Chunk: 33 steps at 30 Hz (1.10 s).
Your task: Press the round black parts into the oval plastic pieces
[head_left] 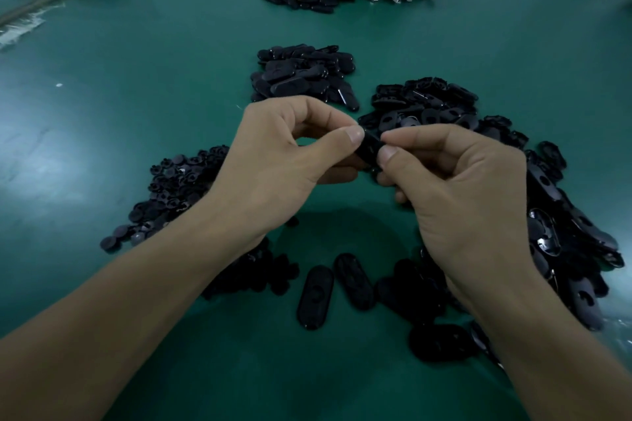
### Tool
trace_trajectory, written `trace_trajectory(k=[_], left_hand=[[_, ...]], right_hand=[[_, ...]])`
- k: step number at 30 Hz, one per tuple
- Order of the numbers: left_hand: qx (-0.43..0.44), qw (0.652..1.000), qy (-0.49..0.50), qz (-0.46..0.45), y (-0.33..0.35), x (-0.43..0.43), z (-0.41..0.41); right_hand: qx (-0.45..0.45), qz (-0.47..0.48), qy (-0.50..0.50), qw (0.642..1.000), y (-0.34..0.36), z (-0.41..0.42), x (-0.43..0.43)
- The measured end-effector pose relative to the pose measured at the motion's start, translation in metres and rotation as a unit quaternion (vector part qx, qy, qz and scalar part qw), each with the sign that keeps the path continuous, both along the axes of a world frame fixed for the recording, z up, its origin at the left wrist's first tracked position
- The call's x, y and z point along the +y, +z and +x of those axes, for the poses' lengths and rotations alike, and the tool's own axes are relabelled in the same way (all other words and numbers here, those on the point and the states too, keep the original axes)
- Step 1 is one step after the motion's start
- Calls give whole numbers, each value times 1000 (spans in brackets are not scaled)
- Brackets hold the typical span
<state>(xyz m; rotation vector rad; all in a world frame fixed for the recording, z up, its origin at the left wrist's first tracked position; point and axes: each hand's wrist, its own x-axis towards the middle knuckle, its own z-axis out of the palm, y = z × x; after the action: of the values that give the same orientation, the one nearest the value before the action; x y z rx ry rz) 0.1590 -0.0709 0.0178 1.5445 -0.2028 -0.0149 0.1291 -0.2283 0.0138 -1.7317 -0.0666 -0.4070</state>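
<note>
Small black oval plastic piece [370, 148] mostly hidden by fingertips, details indiscernible; pinched between left hand [273, 161] and right hand [458, 188], held above green table [136, 79].

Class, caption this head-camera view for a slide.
Left hand and right hand pinch an oval piece over the green table, between heaps of round parts and oval pieces.

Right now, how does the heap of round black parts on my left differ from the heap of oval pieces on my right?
The round-part heap holds small discs; the oval-piece heap holds longer ovals with cut-outs. The round-part heap is compact, while the oval-piece heap sprawls along the right side toward the near edge. Both are loose black plastic lying on the green table.
</note>
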Motion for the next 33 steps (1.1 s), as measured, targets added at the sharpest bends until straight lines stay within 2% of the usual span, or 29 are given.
trace_trajectory(k=[5, 10, 22, 27, 33], left_hand=[[22, 999, -3, -34, 3, -3, -2], [16, 1000, -7, -26, 4, -3, -3], [-78, 991, 8, 107, -4, -1, -2], [-104, 982, 2, 158, -5, -2, -3], [-186, 955, 28, 229, -8, -3, -6]], right_hand=[[-5, -10, 1, 1000, 0, -1, 1], [-6, -17, -3, 1000, -1, 0, 0], [6, -88, -16, 996, -3, -1, -2], [34, -84, 2, 996, -2, -2, -4], [26, -142, -10, 989, -8, -2, 1]])
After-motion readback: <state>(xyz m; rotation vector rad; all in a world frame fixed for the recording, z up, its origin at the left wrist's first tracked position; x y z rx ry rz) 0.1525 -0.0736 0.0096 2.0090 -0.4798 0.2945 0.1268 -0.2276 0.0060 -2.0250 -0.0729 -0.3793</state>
